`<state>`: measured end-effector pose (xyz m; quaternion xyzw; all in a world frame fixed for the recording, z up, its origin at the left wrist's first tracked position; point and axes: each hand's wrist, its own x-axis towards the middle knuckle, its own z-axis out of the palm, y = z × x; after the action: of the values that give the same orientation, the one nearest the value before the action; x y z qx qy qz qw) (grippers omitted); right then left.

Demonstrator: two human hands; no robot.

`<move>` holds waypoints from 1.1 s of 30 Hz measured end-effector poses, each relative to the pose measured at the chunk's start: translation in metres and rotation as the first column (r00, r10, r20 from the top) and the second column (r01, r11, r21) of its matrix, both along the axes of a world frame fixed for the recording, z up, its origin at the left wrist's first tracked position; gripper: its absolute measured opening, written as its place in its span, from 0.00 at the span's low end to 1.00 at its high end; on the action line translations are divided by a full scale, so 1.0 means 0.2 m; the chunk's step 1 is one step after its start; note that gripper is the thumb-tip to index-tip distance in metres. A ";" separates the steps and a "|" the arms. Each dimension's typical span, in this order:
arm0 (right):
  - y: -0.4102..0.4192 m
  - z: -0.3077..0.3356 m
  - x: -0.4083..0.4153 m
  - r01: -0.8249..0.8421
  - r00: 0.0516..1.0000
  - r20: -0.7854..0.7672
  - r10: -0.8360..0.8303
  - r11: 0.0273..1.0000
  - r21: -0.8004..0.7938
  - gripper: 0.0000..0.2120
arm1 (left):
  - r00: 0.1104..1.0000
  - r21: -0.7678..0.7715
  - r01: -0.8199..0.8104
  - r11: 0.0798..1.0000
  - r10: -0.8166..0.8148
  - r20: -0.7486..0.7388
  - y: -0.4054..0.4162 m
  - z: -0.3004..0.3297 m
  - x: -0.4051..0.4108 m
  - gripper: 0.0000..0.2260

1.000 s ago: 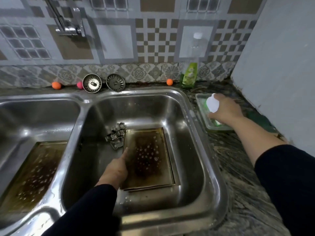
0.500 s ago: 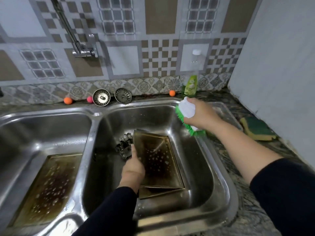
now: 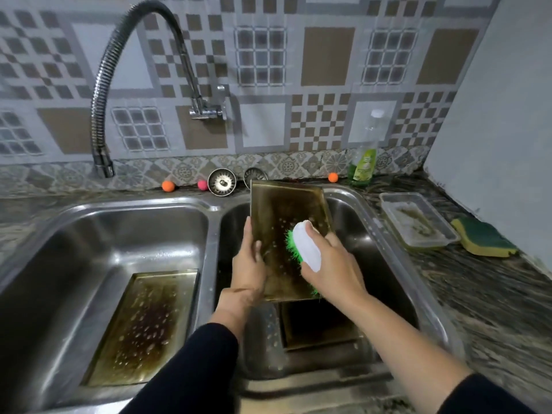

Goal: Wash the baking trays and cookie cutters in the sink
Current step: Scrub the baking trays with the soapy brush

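Note:
My left hand grips the left edge of a greasy, stained baking tray, holding it tilted up over the right sink basin. My right hand holds a white scrub brush with green bristles against the tray's inner face. A second tray lies on the bottom of the right basin under the raised one. A third dirty tray lies flat in the left basin. The cookie cutters are hidden behind my hand and the tray.
A flexible faucet arcs over the left basin. Two strainer plugs, small coloured balls and a dish-soap bottle line the back ledge. A plastic container and a sponge sit on the right counter.
My left hand lifted the tray from the basin floor up to a steep tilt. My right hand carried the brush from the counter container over to the tray's surface.

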<state>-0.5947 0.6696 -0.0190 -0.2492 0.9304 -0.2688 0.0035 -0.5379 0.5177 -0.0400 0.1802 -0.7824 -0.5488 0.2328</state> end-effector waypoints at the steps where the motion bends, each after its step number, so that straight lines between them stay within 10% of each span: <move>1: -0.02 0.05 -0.04 0.017 0.999 -0.035 -0.017 1.000 0.007 0.35 | 0.999 0.003 0.010 1.000 -0.009 -0.043 -0.02 0.02 0.02 0.24; 12: -0.25 0.24 -0.05 0.060 0.990 -0.129 -0.063 0.998 -0.026 0.33 | 0.964 0.117 -0.024 0.993 0.054 -0.261 -0.17 0.08 0.00 0.25; 33: -0.36 0.30 -0.02 -0.003 0.982 -0.183 -0.037 0.978 -0.210 0.30 | 0.974 0.043 0.016 0.999 -0.005 -0.228 -0.09 0.18 0.03 0.32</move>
<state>-0.5995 0.5971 0.0407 -0.2641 0.8952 -0.3411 -0.1120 -0.5313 0.4987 -0.0040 0.1171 -0.7390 -0.5844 0.3140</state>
